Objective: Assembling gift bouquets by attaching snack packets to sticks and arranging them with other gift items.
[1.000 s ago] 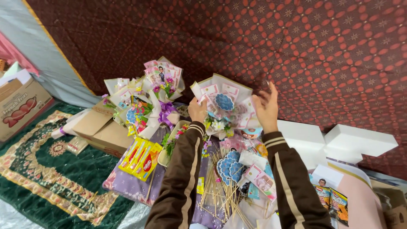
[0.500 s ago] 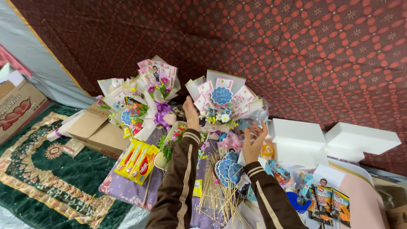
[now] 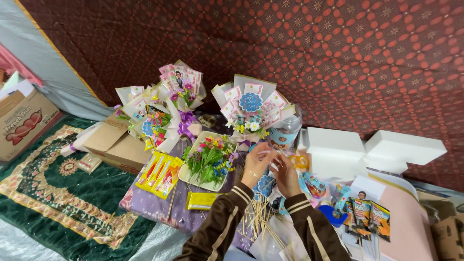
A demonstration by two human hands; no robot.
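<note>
My left hand (image 3: 255, 166) and my right hand (image 3: 286, 175) meet fingertip to fingertip just below a white-wrapped snack bouquet (image 3: 251, 108) with a round blue tag. Both pinch a small pale piece between them; it is too small to tell what it is. Under my wrists lie blue paper cutouts (image 3: 265, 186) and a bundle of wooden skewers (image 3: 263, 222). A cream tray (image 3: 185, 175) of artificial flowers sits right beside my left hand. Both sleeves are brown with pale stripes.
Two more bouquets (image 3: 181, 87) (image 3: 145, 118) stand at the back left. Yellow snack packets (image 3: 159, 171) lie on the purple cloth. White foam blocks (image 3: 333, 150) sit on the right, a clear jar (image 3: 286, 130) behind my hands. Cardboard boxes (image 3: 24, 121) (image 3: 121, 145) and a green rug (image 3: 58, 193) are on the left.
Both hands came down from the bouquet's top and drew together below it. The view has shifted slightly right.
</note>
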